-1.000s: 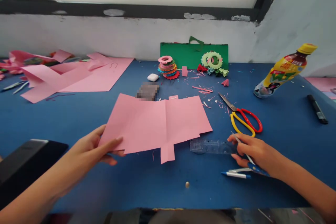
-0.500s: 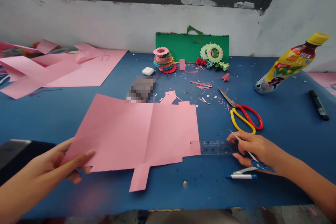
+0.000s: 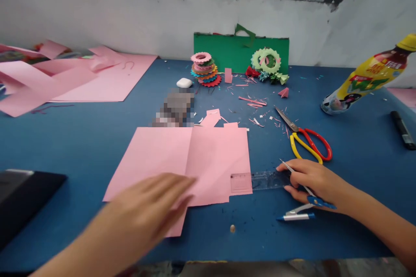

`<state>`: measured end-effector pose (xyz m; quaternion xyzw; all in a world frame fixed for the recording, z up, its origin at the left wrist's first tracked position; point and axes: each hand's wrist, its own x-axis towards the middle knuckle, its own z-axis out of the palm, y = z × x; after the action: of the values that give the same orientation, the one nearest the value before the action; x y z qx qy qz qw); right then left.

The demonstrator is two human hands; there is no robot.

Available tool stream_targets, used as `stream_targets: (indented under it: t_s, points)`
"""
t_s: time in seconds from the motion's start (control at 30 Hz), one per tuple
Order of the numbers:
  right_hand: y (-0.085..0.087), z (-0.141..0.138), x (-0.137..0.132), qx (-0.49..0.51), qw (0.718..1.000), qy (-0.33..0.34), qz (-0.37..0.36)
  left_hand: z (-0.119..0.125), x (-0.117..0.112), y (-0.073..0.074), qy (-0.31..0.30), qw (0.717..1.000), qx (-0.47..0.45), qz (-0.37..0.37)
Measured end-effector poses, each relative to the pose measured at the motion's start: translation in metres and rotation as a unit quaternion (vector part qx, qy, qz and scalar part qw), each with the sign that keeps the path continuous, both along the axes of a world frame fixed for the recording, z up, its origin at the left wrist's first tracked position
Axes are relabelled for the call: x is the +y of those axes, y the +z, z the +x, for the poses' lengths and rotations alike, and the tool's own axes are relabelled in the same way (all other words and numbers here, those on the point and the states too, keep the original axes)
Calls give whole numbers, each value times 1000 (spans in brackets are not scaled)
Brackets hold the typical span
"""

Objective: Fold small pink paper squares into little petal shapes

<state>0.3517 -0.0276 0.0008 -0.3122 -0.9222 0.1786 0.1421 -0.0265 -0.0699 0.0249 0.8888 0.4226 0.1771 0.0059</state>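
A creased sheet of pink paper [image 3: 217,151] was spread on the blue counter [image 3: 260,240] in front of the person. The left hand [image 3: 147,205], blurred, was held over its lower part with the fingers extended together; whether the paper was touched could not be told. A compass [image 3: 320,202] was gripped by the curled right hand [image 3: 308,181], its fingertips set at one end of a clear ruler [image 3: 268,180]. The paper's lower right corner was overlapped by the ruler's other end. Scissors [image 3: 294,127] were laid beyond the right hand.
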Motion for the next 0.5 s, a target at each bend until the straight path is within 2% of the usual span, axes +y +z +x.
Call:
stream_targets:
  t_s: [0.07,0.13,0.2,0.3,0.5]
  points:
    - [-1,0,0,2,1000,-5,2,42,-1,-2,-128,990,56,12]
    - [-4,1,-1,8,1000,-5,8,70,-1,-13,-171,981,88,26]
    - [-7,2,-1,16,1000,-2,18,83,-3,-27,-173,981,90,26]
    - [-12,3,-2,24,999,-5,38,87,-5,-40,-173,981,83,24]
    - [-16,2,-5,33,998,-18,54,85,-6,-39,-162,983,79,31]
